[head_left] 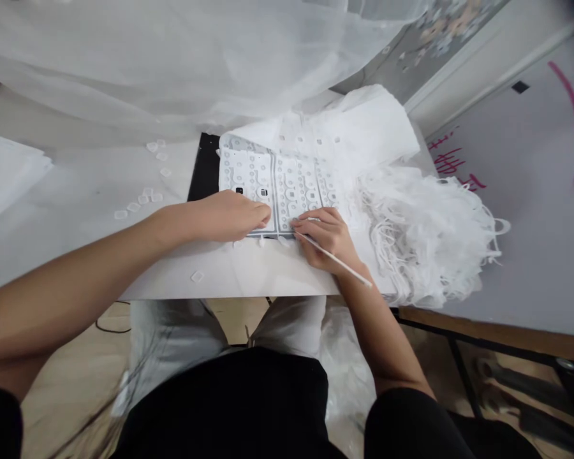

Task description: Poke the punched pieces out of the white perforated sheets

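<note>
A white sheet with rows of small cut-out shapes (pixel 287 178) lies on the white table, partly over a black board (pixel 203 167). My left hand (pixel 234 215) rests on the sheet's lower left part, its fingers curled down; whatever they pinch is hidden. At the sheet's lower edge, my right hand (pixel 323 239) holds a thin white stick (pixel 337 260), which slants down to the right from the fingers. Small white pieces sit along the sheet's front edge.
A heap of white strips (pixel 425 236) lies on the right, below white sheets (pixel 373 124). Small white rings (pixel 143 199) are scattered at the left, near a stack of white sheets (pixel 9 175). Translucent plastic (pixel 196 57) hangs behind. A grey panel with red marks (pixel 521 191) stands right.
</note>
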{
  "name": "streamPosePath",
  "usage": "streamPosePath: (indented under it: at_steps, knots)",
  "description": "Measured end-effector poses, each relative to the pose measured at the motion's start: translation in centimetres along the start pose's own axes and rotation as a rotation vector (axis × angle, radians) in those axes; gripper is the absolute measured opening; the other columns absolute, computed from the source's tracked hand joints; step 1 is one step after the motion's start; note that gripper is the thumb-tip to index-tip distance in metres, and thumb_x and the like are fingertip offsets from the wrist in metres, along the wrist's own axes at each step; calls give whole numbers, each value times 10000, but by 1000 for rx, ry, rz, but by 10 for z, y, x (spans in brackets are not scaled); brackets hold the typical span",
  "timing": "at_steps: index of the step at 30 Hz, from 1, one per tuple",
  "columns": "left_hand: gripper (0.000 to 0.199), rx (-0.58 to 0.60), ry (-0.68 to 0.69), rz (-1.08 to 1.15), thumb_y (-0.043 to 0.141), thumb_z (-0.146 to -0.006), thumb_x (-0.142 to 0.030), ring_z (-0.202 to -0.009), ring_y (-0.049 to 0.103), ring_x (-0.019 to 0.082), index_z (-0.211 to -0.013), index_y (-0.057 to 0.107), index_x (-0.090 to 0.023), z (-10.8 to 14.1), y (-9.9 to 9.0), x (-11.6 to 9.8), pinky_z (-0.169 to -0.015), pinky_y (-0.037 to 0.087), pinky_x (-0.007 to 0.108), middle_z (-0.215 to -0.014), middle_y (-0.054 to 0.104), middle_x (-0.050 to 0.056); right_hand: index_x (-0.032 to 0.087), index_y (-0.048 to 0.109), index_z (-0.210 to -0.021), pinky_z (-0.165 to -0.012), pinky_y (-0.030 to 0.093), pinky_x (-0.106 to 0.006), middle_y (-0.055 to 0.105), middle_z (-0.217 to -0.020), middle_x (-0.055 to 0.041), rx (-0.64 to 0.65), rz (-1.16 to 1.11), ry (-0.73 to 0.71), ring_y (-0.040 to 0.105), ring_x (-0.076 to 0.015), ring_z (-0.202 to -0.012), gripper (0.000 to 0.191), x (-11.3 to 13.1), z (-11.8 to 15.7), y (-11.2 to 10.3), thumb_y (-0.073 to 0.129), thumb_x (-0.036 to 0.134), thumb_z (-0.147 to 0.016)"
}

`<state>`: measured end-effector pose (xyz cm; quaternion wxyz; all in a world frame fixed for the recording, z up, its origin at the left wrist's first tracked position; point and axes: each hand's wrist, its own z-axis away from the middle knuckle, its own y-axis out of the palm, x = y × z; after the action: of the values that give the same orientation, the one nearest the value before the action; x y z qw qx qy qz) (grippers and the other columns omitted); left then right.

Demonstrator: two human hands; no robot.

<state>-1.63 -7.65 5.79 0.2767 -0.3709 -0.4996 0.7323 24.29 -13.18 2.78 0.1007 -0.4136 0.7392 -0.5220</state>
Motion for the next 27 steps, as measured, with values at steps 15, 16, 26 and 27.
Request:
streamPosePath:
  at_steps: [15, 16, 26, 27]
  knots:
    - [190, 190, -30, 254, 413, -959, -250, -700, 533, 182, -918, 595, -215, 7, -14, 6, -665, 320, 302, -832, 658, 39, 234, 643, -904, -753, 575, -325, 788, -938, -29, -212, 70, 267, 738, -186, -788, 127, 14, 3, 14, 532, 254, -960]
    - [190, 200, -31, 268, 413, -957, -254, -710, 538, 182, -928, 598, -218, 8, -15, 6, -664, 324, 300, -849, 662, 39, 235, 644, -909, -741, 574, -321, 789, -953, -27, -217, 74, 301, 738, -187, -792, 128, 15, 3, 14, 532, 264, -963]
    - [119, 226, -6, 248, 518, -843, -212, -689, 547, 178, -893, 626, -206, 6, -16, 3, -637, 337, 304, -833, 678, 46, 251, 651, -874, -732, 577, -338, 789, -919, -4, -263, 141, 478, 717, -199, -735, 131, 18, -2, 22, 544, 283, -943]
    - [115, 212, 2, 247, 526, -834, -212, -672, 543, 177, -884, 629, -208, 6, -15, 3, -629, 335, 307, -819, 678, 44, 254, 656, -881, -703, 575, -337, 787, -909, -7, -269, 130, 488, 712, -202, -720, 136, 17, -2, 23, 541, 289, -944]
